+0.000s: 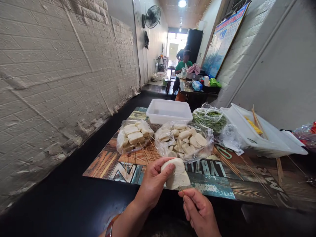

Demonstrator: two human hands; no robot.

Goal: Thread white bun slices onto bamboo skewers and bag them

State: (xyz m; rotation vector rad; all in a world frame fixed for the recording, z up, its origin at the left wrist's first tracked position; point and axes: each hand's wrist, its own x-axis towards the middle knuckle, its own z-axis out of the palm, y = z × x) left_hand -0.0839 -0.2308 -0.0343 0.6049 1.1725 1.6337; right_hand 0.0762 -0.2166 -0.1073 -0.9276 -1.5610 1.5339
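My left hand (155,179) is closed round several pale, flat food slices (177,176), thumb on their near face. Below them my right hand (198,207) pinches a thin wooden skewer (183,192), whose upper end meets the lower edge of the slices. How far it runs inside is hidden. Just beyond, an open plastic bag (186,140) holds many loose slices of the same pale food. To its left, a second bag (134,135) contains stacked slices with skewers sticking out of them toward me.
A white plastic tub (169,112) stands behind the bags. Right of it are a bag of green leaves (209,119), green-handled scissors (224,152), loose skewers (228,164) and a tilted white bin (269,144). Farther back, a person in green (183,65) is at another table.
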